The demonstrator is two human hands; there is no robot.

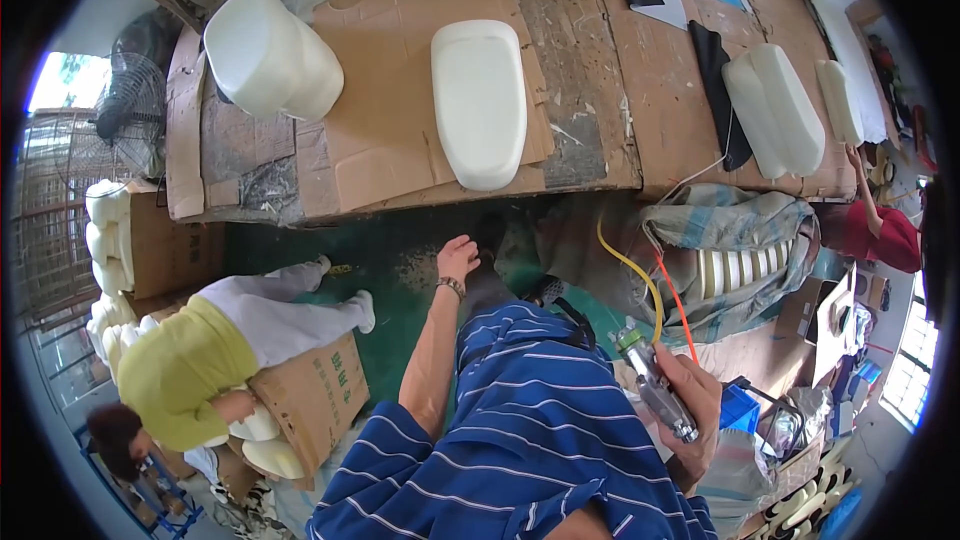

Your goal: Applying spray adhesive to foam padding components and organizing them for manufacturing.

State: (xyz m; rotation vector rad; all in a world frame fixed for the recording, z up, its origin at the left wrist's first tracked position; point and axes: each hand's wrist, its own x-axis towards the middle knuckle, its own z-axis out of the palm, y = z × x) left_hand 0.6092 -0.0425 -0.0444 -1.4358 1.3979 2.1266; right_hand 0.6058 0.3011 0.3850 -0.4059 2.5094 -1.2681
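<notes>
My right hand (692,405), low on the right, is wrapped round a silver metal spray gun (655,386) with a green part at its upper end. A yellow hose (640,273) and an orange hose (677,306) run close by it; where they join is hidden. My left hand (459,258) hangs in front of me, its fingers loosely curled with nothing visible in them. Beyond it, a long cream foam pad (480,105) lies on the cardboard-covered table (585,130), apart from both hands.
Another cream foam piece (272,52) stands at the table's left, and a ridged one (773,110) at its right beside black fabric (716,90). A person in yellow (175,370) bends over a carton (318,402). A woven sack (725,223) holds several pads. Someone in red (885,238) is far right.
</notes>
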